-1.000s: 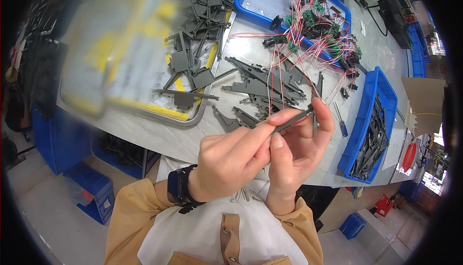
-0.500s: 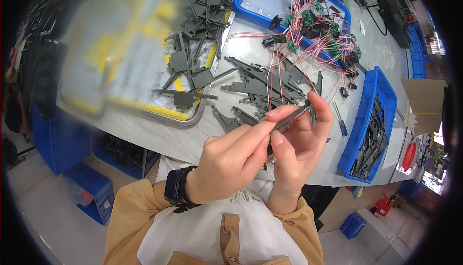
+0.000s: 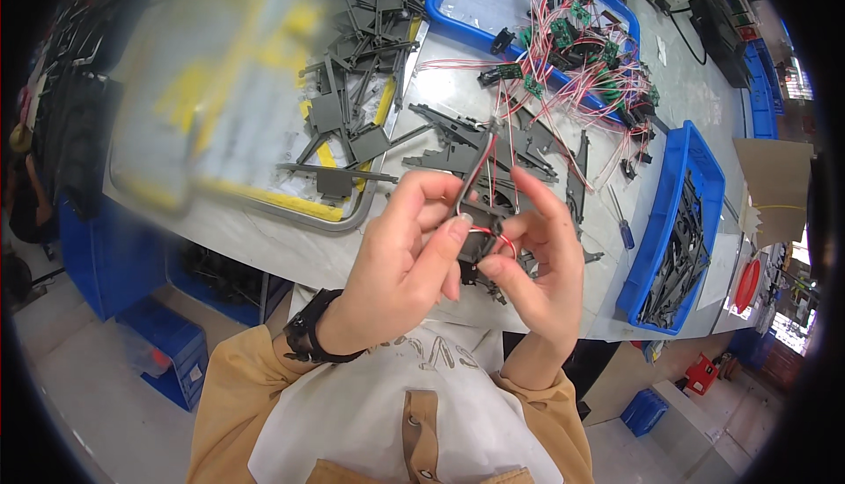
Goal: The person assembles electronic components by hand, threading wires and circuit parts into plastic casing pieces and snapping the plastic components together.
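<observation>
A dark grey plastic bracket (image 3: 480, 213) is held up between my two hands, over the near part of the table. Its long arm points away from me, and a red and white wire (image 3: 504, 239) runs along it and loops at its near right end. My left hand (image 3: 396, 260) grips the bracket's left side, thumb pressed on top. On the other side, my right hand (image 3: 546, 282) pinches the near right end by the wire loop, its index finger raised. Behind the hands lie loose dark grey plastic brackets (image 3: 440, 160); my fingers hide part of the held one.
A metal-rimmed tray (image 3: 356, 220) of grey plastic pieces stands left. A blue tray (image 3: 440, 11) with tangled wires and green circuit boards (image 3: 563, 33) is at the back. To the right are a screwdriver (image 3: 624, 231) and a blue bin (image 3: 627, 295) of dark strips.
The bracket has turned from lying slantwise to pointing away from me, showing its wire. My left hand has shifted left, and the hands are further apart.
</observation>
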`<state>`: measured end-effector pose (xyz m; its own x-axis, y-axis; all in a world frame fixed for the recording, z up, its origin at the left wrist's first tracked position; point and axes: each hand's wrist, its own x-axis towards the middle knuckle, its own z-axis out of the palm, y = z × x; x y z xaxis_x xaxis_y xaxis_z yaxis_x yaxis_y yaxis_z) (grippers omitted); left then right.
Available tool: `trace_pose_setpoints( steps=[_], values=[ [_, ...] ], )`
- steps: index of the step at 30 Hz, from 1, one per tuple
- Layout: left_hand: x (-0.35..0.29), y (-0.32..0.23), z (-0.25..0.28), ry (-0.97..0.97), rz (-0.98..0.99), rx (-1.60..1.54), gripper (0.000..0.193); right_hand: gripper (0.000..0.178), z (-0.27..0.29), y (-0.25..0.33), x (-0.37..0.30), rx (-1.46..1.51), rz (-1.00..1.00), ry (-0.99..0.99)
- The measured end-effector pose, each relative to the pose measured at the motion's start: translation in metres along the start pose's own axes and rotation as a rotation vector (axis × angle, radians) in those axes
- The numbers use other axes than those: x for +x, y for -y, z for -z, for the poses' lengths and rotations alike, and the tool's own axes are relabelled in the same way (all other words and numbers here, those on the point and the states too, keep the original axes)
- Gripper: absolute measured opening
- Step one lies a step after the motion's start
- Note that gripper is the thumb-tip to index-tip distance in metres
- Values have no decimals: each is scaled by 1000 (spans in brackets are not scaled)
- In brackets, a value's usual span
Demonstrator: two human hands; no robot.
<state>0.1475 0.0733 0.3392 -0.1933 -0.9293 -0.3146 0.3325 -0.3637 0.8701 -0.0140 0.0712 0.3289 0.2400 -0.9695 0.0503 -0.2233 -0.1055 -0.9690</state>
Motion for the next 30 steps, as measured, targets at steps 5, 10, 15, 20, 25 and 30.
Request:
trace_pose_setpoints(
  steps=[5, 10, 15, 20, 25, 30],
  values=[
    [6, -10, 8, 190, 226, -240, 23, 32, 3, -3, -6, -2, 17, -157],
    [1, -1, 24, 302, 163, -64, 20, 20, 17, -10, -2, -122, 287, 21],
    [-17, 0, 55, 226, 141, -350, 18, 20, 70, -30, 13, -313, -43, -791],
    [-21, -15, 40, 436, 286, -434, 22, 27, 47, -81, 44, -958, 26, -188],
    [-29, -13, 46, 392, 166, -373, 22, 25, 49, -79, 38, -917, -62, -92],
    [-26, -20, 32, 185, 147, -368, 27, 20, 60, -67, 23, -739, -91, -229]
  ],
)
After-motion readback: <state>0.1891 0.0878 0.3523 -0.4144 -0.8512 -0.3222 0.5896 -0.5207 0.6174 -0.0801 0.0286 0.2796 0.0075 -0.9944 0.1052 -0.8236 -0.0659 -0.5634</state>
